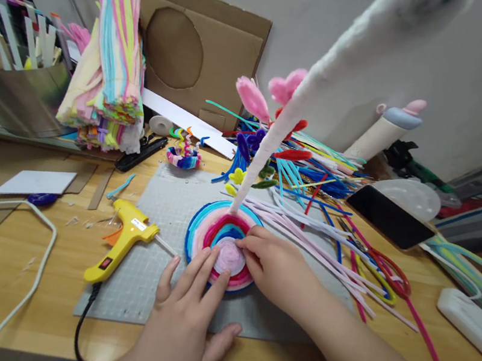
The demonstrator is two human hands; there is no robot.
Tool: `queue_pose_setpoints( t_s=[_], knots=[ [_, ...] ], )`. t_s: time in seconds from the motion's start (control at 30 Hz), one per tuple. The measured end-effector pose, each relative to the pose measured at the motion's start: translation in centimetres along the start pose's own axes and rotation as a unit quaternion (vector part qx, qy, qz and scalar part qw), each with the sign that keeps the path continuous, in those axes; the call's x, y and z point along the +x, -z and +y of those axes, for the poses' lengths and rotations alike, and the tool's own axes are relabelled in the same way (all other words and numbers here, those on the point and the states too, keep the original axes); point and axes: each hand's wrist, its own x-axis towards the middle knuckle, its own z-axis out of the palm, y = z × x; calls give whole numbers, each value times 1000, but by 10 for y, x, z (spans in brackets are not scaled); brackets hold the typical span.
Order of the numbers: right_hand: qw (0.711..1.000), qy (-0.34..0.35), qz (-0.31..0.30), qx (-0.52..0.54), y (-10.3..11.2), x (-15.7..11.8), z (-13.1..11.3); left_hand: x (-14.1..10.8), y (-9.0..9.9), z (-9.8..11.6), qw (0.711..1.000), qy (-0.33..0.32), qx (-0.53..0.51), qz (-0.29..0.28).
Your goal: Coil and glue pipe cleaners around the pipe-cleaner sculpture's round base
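A round disc (197,228) of coiled pipe cleaners in blue, white, pink and red rings lies on the grey cutting mat (134,304). At its centre is a pale pink pipe cleaner coil (229,256). My left hand (188,312) rests with fingers spread, fingertips pressing on the disc and the coil's left edge. The fingers of my right hand (273,265) pinch the pipe cleaner at the coil's upper right edge; its end is hidden. A tall white fuzzy stem (289,109) rises from the disc's back edge.
Left of the disc lies a yellow glue gun (121,241) with its cord. Behind are a striped pipe cleaner bundle (113,62), a cut cardboard sheet (229,50) and pipe cleaner flowers (253,100). Scissors (391,274), loose pipe cleaners (314,235) and a phone (388,216) lie right.
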Motion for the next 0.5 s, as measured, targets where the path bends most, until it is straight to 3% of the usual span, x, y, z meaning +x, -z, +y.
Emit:
queue_pose_setpoints(
  t_s=[0.2,0.37,0.5],
  knots=[
    [1000,-4,13,-18,-6,-5,-5,1,5,-3,1000,-7,4,-1],
    [1000,3,-3,-10,-5,-9,-3,2,13,-14,999,-30,1,-44],
    [1000,0,-4,-3,-5,-12,-2,3,17,-20,997,-7,-34,-65]
  ],
)
